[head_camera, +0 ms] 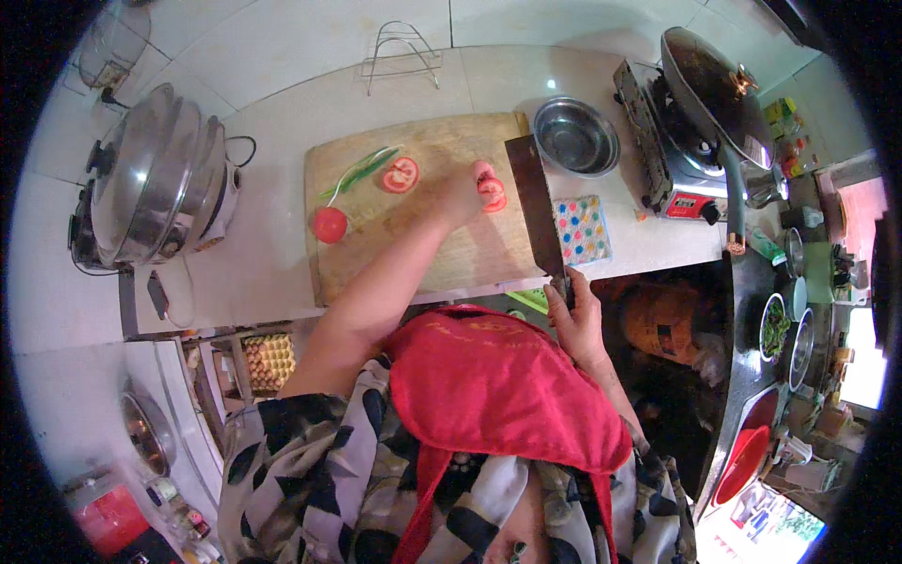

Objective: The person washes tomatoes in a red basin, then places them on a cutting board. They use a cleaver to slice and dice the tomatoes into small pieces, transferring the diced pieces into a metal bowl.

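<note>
On a wooden cutting board (423, 261), my left hand (461, 197) grips a cut tomato half (492, 196), its red and white cut face turned to the right. My fingers are partly hidden behind the hand. In my right hand (579, 321) is the handle of a cleaver (530, 201). Its dark, broad blade reaches up along the board's right edge, apart from the tomato. Another tomato half (400, 175) lies cut face up near the board's middle, beside green scallion pieces (365, 170). A red tomato piece (330, 225) rests skin up at the left.
A steel bowl (576, 137) and a dotted cloth (583, 229) sit right of the board. Beyond them is a gas stove (676, 162) with a lidded wok (715, 92). Stacked steamer pots (151, 183) stand left; a wire rack (403, 56) is behind.
</note>
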The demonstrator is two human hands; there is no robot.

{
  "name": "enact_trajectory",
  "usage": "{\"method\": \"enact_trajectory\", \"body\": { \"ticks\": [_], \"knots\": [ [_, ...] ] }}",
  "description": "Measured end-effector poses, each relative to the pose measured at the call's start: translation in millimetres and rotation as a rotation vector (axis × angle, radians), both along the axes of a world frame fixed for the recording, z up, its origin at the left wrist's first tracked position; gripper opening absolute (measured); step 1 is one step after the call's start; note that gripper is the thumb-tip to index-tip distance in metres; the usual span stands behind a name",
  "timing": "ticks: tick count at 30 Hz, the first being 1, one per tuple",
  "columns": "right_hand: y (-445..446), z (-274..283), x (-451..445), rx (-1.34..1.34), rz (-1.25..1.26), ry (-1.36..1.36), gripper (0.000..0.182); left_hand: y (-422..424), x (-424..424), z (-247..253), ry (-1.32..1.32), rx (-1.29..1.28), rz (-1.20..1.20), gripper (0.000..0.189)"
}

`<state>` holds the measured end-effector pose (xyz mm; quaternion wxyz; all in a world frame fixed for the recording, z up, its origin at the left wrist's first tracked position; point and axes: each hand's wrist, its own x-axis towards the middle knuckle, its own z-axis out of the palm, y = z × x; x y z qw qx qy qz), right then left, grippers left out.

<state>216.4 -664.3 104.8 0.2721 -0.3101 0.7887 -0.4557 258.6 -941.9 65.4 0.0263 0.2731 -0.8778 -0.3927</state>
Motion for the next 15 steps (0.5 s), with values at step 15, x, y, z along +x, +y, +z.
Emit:
{"method": "enact_trajectory", "body": {
  "ticks": [15],
  "knots": [
    [-1.7, 26.4, -4.1, 0.212, 0.258, 0.058, 0.041, 38.0, 37.0, 23.6, 0.085, -0.053, 0.296, 0.018]
  ]
}}
